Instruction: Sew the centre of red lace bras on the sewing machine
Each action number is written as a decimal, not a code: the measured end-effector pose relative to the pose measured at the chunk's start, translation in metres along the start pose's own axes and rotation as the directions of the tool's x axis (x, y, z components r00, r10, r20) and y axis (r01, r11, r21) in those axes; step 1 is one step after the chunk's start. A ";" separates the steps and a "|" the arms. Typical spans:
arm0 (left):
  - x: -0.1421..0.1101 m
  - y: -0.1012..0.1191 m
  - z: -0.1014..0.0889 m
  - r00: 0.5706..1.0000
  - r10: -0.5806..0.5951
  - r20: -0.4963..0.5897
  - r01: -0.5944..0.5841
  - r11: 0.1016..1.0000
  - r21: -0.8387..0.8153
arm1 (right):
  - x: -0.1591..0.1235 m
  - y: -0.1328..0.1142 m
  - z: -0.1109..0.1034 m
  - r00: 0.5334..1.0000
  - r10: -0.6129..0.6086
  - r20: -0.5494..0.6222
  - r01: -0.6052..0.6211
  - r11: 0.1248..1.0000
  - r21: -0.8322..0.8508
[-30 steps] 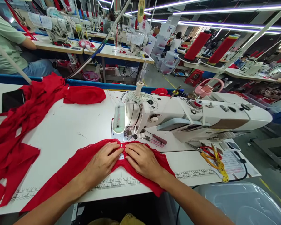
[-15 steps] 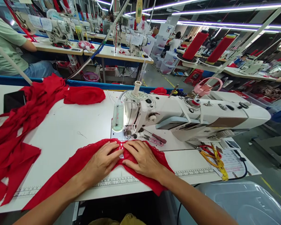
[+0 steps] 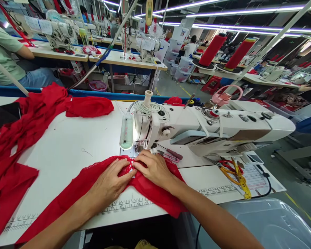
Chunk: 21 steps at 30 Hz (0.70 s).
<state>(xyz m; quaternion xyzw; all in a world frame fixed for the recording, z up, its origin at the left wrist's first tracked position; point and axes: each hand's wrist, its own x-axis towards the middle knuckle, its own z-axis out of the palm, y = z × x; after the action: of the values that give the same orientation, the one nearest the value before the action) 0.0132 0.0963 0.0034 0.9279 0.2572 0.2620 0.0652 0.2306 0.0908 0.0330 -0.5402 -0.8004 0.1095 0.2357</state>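
Note:
A red, lace-edged garment piece lies across the sewing machine bed and the table's front edge. My left hand lies on it with fingers stretched out and the thumb apart, pointing to the middle. My right hand is bent over the cloth, its thumb and fingers drawn together on the fabric just in front of the presser foot. Between the hands shows a small white label or patch, partly covered. The white sewing machine stands behind, its lamp lit. The fabric under both palms is hidden.
A heap of red fabric lies at left by a black phone-like object. Orange-handled scissors and a yellow tape measure lie at right. A clear plastic bin stands lower right. A seated person is beyond.
My right hand has gone from lying flat to a more bent, gathered shape, its fingertips nearer the presser foot. My left hand stays on the fabric. The whole view has shifted slightly.

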 end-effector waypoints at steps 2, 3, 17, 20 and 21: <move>-0.001 0.000 0.001 1.000 -0.007 -0.019 0.007 1.000 -0.002 | 0.004 0.001 0.004 0.999 0.024 -0.024 -0.024 1.000 -0.013; -0.001 -0.001 0.002 1.000 -0.010 -0.026 0.010 1.000 0.002 | 0.006 0.002 0.005 0.999 0.030 -0.035 -0.030 0.999 -0.016; 0.001 0.001 0.000 1.000 -0.003 0.008 0.002 0.999 0.045 | 0.007 0.015 0.018 0.995 -0.015 -0.099 0.008 0.997 -0.073; -0.001 0.001 0.001 1.000 -0.012 -0.006 0.012 0.999 0.045 | 0.009 0.012 0.008 0.996 -0.060 -0.072 0.055 0.996 -0.076; -0.002 0.001 0.002 1.000 -0.015 -0.010 0.015 0.999 0.046 | 0.005 0.008 0.001 0.994 -0.087 -0.062 0.083 0.994 -0.069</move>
<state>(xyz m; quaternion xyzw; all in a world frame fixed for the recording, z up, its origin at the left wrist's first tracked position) 0.0131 0.0948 0.0008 0.9260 0.2704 0.2598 0.0443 0.2348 0.0987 0.0304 -0.5166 -0.8177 0.0551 0.2479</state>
